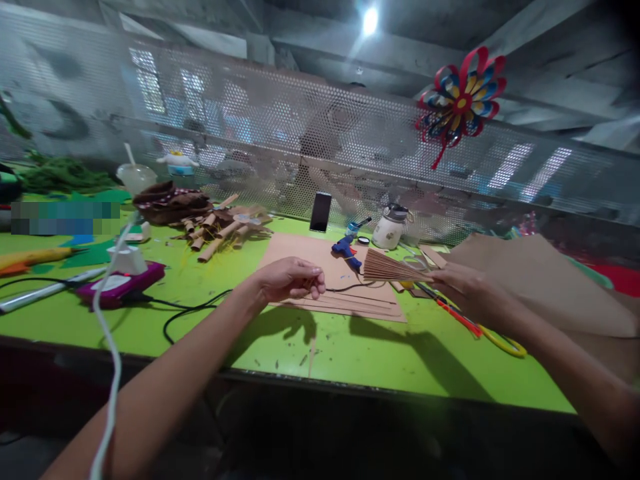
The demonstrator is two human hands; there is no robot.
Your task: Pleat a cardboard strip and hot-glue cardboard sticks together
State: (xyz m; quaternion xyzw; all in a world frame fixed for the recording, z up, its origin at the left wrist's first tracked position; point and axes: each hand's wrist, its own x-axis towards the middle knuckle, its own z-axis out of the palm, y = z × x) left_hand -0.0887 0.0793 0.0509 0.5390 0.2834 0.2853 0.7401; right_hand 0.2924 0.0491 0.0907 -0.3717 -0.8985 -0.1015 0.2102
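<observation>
My right hand (457,283) is closed on the narrow end of a pleated brown paper fan (390,267), which spreads to the left above the green table (150,320). My left hand (293,279) hovers over brown cardboard sheets (310,257) with fingertips pinched together; what they pinch is too small to make out. A blue glue gun (346,250) lies on the cardboard just beyond the fan, its black cord running toward my left hand.
Rolled brown paper tubes (220,233) pile at back left near a pink box (120,283). A phone (321,211) leans on the perforated screen. A white jar (389,230), large brown paper (540,280), scissors (480,327) and a hanging pinwheel (463,100) are at right.
</observation>
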